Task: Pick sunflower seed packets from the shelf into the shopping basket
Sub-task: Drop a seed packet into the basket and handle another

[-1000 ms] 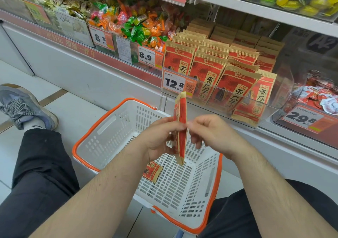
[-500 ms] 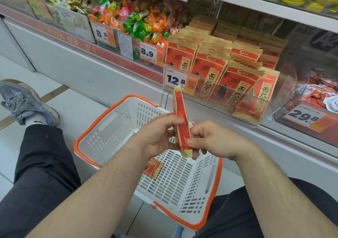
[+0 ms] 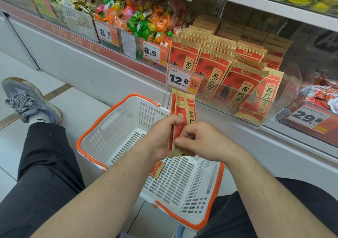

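Red and tan sunflower seed packets (image 3: 184, 109) stand upright between my hands, above the white basket with an orange rim (image 3: 117, 127). My left hand (image 3: 161, 138) grips them from the left. My right hand (image 3: 199, 140) pinches their lower edge from the right. One more packet (image 3: 156, 169) lies on the basket floor, partly hidden under my left wrist. Rows of the same packets (image 3: 236, 76) fill a clear bin on the shelf behind a 12.8 price tag (image 3: 182, 81).
Wrapped candies (image 3: 142, 21) fill the bins to the left, with 8.8 and 8.9 tags. A bin of red snacks (image 3: 323, 94) with a 29.8 tag is at right. My legs flank the basket; a grey shoe (image 3: 29, 100) rests on the tiled floor.
The packets have turned from edge-on to show part of their printed face. My right hand slid down to their lower edge. The view drew slightly nearer the shelf.
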Demonstrator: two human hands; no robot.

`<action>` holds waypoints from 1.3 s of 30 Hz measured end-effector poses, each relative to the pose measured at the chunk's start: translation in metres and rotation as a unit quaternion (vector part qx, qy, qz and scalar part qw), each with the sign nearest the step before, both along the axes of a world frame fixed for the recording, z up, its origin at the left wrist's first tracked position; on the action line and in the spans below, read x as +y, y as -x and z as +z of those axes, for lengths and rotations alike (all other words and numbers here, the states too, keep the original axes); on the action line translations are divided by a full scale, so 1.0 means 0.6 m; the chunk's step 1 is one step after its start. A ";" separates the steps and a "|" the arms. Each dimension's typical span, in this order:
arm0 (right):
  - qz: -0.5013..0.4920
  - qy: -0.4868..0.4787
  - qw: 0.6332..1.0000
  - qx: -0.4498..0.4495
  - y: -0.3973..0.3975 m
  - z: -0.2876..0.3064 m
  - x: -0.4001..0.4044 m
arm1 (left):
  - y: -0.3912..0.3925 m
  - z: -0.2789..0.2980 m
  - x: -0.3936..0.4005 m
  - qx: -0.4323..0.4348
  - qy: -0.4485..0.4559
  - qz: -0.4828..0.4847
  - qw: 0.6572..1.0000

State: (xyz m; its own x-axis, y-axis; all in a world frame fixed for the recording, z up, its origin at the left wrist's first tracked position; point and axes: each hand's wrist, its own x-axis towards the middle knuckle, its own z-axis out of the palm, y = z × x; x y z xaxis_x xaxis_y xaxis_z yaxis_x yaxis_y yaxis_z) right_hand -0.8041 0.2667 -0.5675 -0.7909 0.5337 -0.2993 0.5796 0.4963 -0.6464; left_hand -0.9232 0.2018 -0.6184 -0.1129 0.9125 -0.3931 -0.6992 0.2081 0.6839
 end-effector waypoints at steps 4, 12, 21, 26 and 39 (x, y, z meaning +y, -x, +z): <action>-0.205 -0.035 0.972 0.106 -0.003 -0.004 0.033 | 0.011 -0.008 -0.003 -0.004 -0.021 0.012 1.000; -0.253 0.122 0.932 0.228 -0.012 -0.004 0.054 | 0.010 -0.004 -0.012 -0.010 -0.054 -0.016 0.998; -0.229 0.119 0.945 0.201 -0.017 -0.002 0.053 | 0.014 0.002 -0.012 -0.020 -0.049 -0.003 0.999; -0.134 0.116 0.975 0.136 -0.019 -0.002 0.046 | 0.018 0.007 -0.007 -0.026 -0.051 0.008 0.998; -0.036 0.211 0.972 0.098 -0.036 0.000 0.050 | 0.022 0.010 -0.010 -0.113 -0.070 0.008 0.991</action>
State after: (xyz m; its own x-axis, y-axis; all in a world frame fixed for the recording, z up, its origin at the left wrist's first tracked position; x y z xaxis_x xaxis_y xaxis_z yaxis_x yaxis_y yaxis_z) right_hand -0.7823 0.2969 -0.5672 -0.8195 0.4531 -0.3510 0.4485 0.1256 -0.8849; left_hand -0.9362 0.1959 -0.6122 -0.0506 0.9586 -0.2801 -0.8399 0.1109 0.5312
